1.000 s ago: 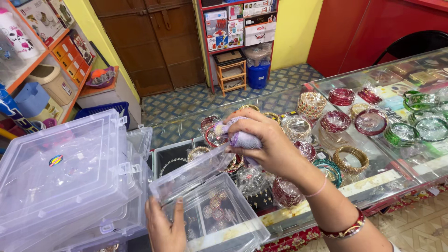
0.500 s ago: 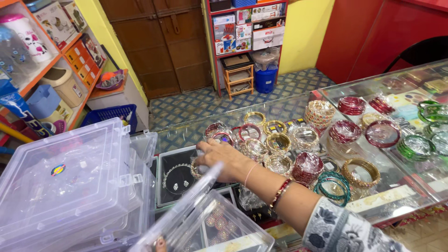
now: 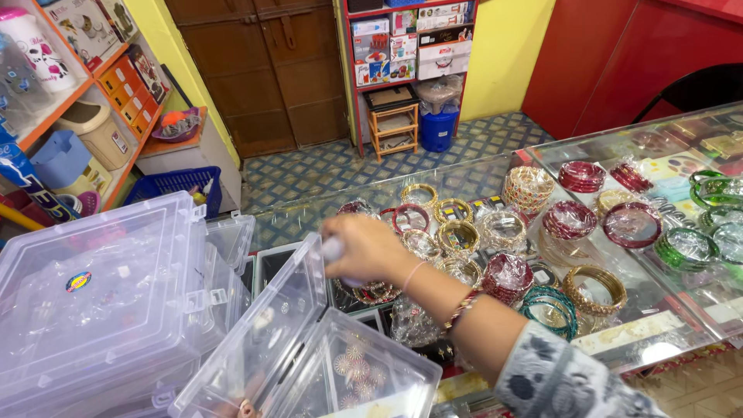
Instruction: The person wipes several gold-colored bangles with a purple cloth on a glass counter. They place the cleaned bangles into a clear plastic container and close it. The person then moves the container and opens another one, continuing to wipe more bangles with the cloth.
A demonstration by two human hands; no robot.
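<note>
My right hand (image 3: 370, 249) reaches left over the glass counter (image 3: 464, 182), closed on a small pale object (image 3: 333, 249) just past the top edge of an open lid (image 3: 267, 340). That lid belongs to a clear plastic box (image 3: 364, 375) at the bottom centre, with small round ornaments inside. Only the fingertips of my left hand (image 3: 248, 407) show at the bottom edge, gripping the box from below. Bangle sets, some wrapped in film (image 3: 507, 277), lie directly under and to the right of my right forearm.
A stack of clear plastic boxes (image 3: 93, 298) stands at the left. Many gold, red and green bangle sets (image 3: 685, 246) cover the counter to the right. Behind it are shelves with goods (image 3: 85, 116), a blue basket (image 3: 174, 186), a wooden door and a blue bin (image 3: 439, 130).
My right hand came down from above the bangles and swung left to the box lid, still holding the pale object. The lid is raised higher, and my left hand has sunk almost out of view.
</note>
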